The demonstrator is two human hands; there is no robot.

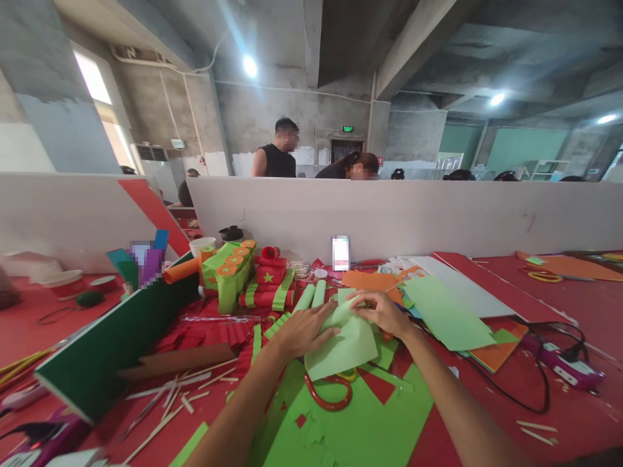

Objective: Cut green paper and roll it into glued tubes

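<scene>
A sheet of pale green paper lies under both my hands, its far edge raised and curling. My left hand rests on the sheet's left side, fingers stretched out and thumb lying across the paper. With bent fingers my right hand pinches the far right edge; its fingertips are partly hidden. Two pale green paper rolls lie just beyond my left hand. Red-handled scissors poke out from beneath the sheet, their blades covered. Below them spreads a bright green sheet with cut-outs and scraps.
Red and green paper rolls and orange-topped green pieces are stacked back left. A dark green board stands at left, near wooden sticks. Right lie pale green sheets and a purple power strip. A phone leans against the partition.
</scene>
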